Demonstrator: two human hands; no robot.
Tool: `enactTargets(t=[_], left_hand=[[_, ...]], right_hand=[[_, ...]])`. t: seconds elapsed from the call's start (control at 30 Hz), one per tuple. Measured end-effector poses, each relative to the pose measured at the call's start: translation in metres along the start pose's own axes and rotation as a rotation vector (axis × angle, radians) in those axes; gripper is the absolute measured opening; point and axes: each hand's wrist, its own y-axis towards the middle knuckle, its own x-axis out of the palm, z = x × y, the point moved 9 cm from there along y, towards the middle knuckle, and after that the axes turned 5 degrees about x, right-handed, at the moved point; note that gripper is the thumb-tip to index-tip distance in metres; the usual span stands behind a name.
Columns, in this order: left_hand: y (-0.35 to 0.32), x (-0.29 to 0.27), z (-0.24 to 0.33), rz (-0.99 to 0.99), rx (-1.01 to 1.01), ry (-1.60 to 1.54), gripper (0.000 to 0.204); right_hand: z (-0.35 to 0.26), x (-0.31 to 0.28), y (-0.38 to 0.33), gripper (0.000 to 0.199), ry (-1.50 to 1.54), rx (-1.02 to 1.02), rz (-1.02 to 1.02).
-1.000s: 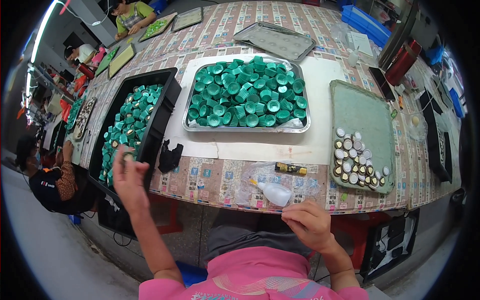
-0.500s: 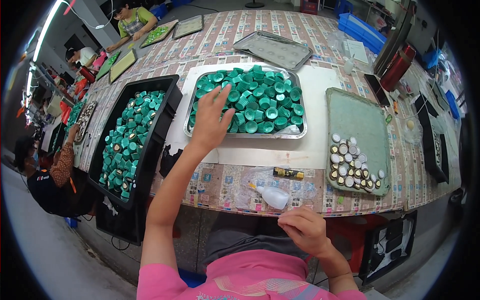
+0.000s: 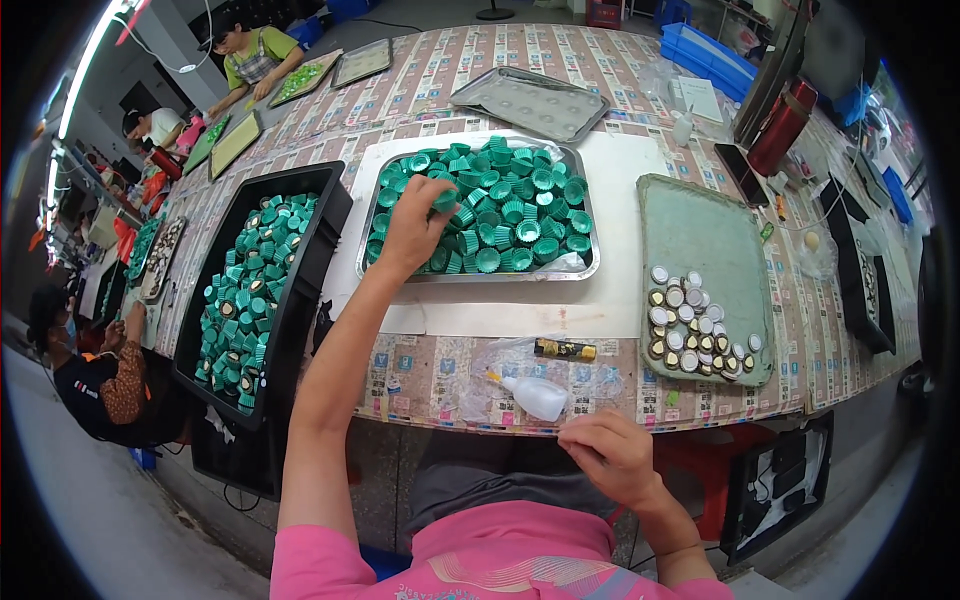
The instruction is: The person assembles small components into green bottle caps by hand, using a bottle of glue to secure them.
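My left hand (image 3: 413, 222) reaches over the metal tray (image 3: 590, 262) in the middle of the table. Its fingers and thumb are closed round a green fluted cup (image 3: 446, 201) at the tray's left part. Many more such green cups (image 3: 528, 231) are heaped there, lying at all angles. Closed in a pinch, my right hand (image 3: 612, 455) hovers just off the table's front edge; what its fingertips hold, if anything, cannot be made out. Nearest to it lies a white squeeze bottle (image 3: 541, 397) with a yellowish tip, on clear plastic film.
A black bin (image 3: 335, 215) of green cups, some with round pieces inside, stands at left. On the right, a pale green tray (image 3: 705, 230) carries small round white-and-gold pieces (image 3: 690, 330). A dark cylinder (image 3: 565, 349), phone (image 3: 740, 175) and red flask (image 3: 782, 130) lie about. Co-workers sit at far left.
My left hand has gone from spread fingers above the heap to closing on a green cup. My right hand has hardly moved. The whole view has shifted slightly.
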Motion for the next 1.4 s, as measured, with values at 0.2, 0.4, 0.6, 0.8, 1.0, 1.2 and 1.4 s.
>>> enactTargets(t=[0.2,0.4,0.6,0.8,1.0,1.2,1.4], left_hand=[[-0.036,-0.005,-0.03,0.199,-0.744,-0.82,0.039],[-0.078,0.002,0.013,0.32,-1.001,-1.676,0.047],[-0.145,-0.007,0.051,0.226,-1.027,-1.662,0.047],[-0.203,-0.002,0.064,0.184,-0.953,-1.725,0.053],[-0.227,0.026,0.081,0.209,-1.151,-1.876,0.052],[-0.237,0.047,0.096,0.156,-1.126,-1.886,0.042],[-0.241,0.058,0.103,0.159,-1.219,-1.858,0.039]], right_hand=[[0.025,-0.001,0.01,0.021,-0.109,0.064,0.07],[0.043,0.045,0.034,0.035,-0.243,0.155,-0.008],[0.043,0.093,0.038,0.039,-0.272,0.195,-0.172],[0.047,0.088,0.03,0.031,-0.086,0.342,0.049],[0.046,0.078,0.018,0.035,0.244,0.357,0.208],[0.033,0.063,0.014,0.036,0.125,0.155,0.249],[0.027,0.054,0.011,0.036,-0.03,0.09,0.252]])
